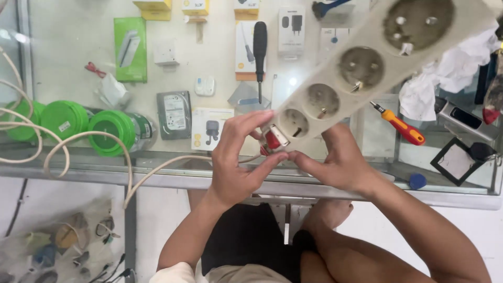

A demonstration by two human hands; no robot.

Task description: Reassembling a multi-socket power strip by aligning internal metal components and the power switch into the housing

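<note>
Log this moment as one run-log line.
left hand: grips power strip at red switch | right hand: supports switch end | cord: on glass counter

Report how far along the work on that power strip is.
Done: the four-socket power strip is lifted off the glass counter. In hand: left hand and right hand pinch its red rocker switch. Left: both screwdrivers lie untouched.

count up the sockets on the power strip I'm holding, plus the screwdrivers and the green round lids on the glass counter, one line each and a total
Sockets on the power strip: 4
Screwdrivers: 2, one black-handled screwdriver and one orange-and-red screwdriver
Green round lids: 3, the left lid partly behind a cable, the middle lid and the right lid
Total: 9
</note>
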